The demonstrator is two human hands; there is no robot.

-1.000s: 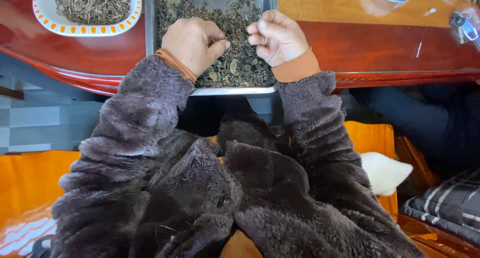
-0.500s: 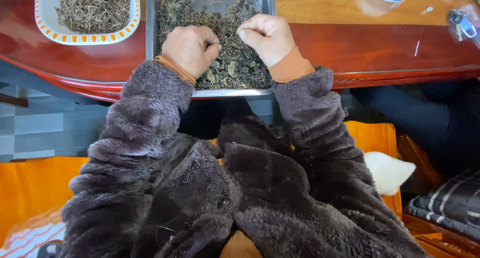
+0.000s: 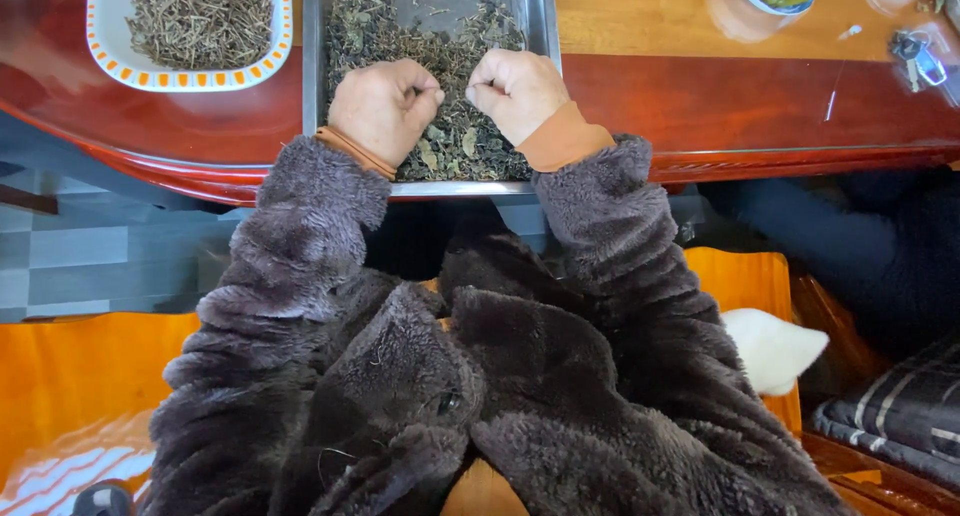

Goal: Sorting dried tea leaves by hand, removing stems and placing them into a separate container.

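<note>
Metal tray (image 3: pixel 315 86) of dried leaves (image 3: pixel 455 141) overhangs the table's near edge (image 3: pixel 780 161); a white dish of stems (image 3: pixel 200 21) sits just beside it at 9 o'clock, w/ bare wood free toward 3 o'clock. Left hand (image 3: pixel 385 106) and right hand (image 3: pixel 518 91) rest on the leaves, knuckles up, both curled into loose fists pinching leaf bits, approx. side by side, narrow gap btwn them.

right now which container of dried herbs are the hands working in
The metal tray in the middle; both the left hand and right hand rest in it. The white orange-rimmed dish sits untouched further left.
</note>
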